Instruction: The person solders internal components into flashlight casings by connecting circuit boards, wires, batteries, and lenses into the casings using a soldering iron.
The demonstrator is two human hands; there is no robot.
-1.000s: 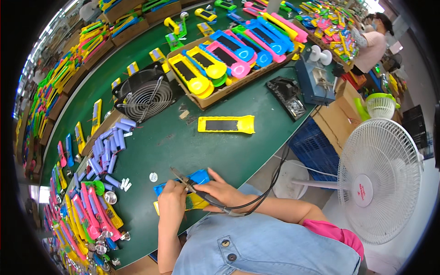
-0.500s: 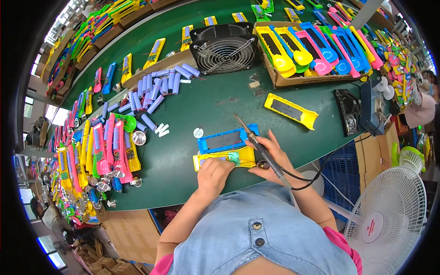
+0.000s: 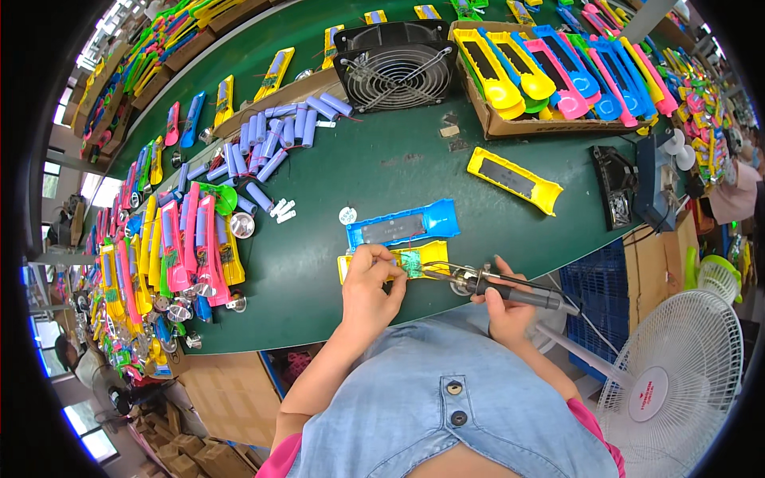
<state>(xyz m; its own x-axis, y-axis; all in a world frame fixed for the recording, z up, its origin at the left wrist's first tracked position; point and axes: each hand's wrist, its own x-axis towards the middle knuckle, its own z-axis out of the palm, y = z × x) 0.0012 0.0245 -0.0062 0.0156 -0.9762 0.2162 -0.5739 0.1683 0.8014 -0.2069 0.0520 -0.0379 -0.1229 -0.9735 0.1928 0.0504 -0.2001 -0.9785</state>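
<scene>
My left hand [image 3: 371,288] pinches down on a yellow plastic housing [image 3: 434,255] that lies at the near edge of the green table [image 3: 398,163], beside a small green circuit board [image 3: 411,264] set in it. My right hand [image 3: 504,307] grips a soldering iron [image 3: 510,288] by its dark handle, its tip pointing left at the circuit board. A blue housing [image 3: 403,225] lies just beyond the yellow one. Another yellow housing [image 3: 514,180] rests farther right.
A black fan [image 3: 396,70] stands at the back. A cardboard box [image 3: 484,119] holds coloured housings. Purple cylindrical cells [image 3: 271,143] lie at the left, with piles of coloured housings [image 3: 171,247] along the left edge. A soldering stand [image 3: 615,195] sits right; a white floor fan [image 3: 673,382] stands below.
The view has swung so the work sits more central. My right hand has lowered the soldering iron from upright to nearly flat, tip at the circuit board. My left hand stays on the yellow housing.
</scene>
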